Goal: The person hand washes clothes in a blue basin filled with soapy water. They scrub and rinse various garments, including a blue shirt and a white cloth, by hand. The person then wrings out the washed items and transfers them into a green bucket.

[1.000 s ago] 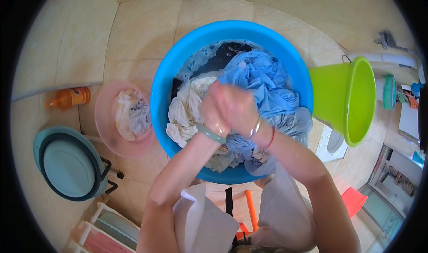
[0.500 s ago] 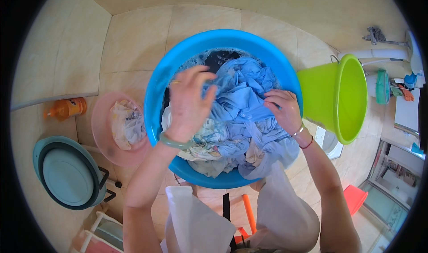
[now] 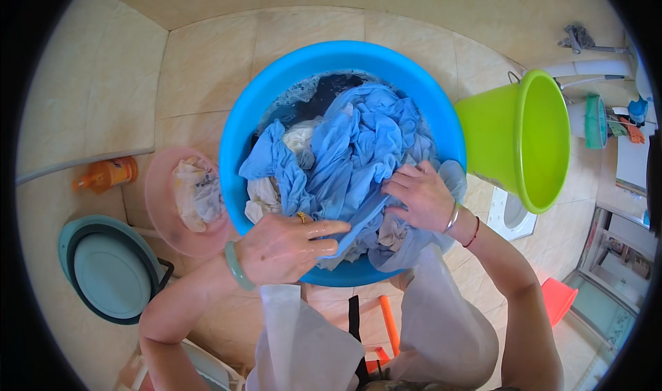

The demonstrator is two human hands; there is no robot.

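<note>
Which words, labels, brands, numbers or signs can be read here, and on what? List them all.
None can be read.
Orange bottle: dark marks on it, too small and blurred.
Green bucket: faint marks on its side, too unclear.
Blue tub: no lettering shows.

I observe both arms (image 3: 520, 291) bent, forearms (image 3: 196, 287) converging. Left hand (image 3: 289, 246): back upward, index finger (image 3: 329, 229) extended. Right hand (image 3: 424, 198): fingers (image 3: 401, 183) curled inward.
</note>
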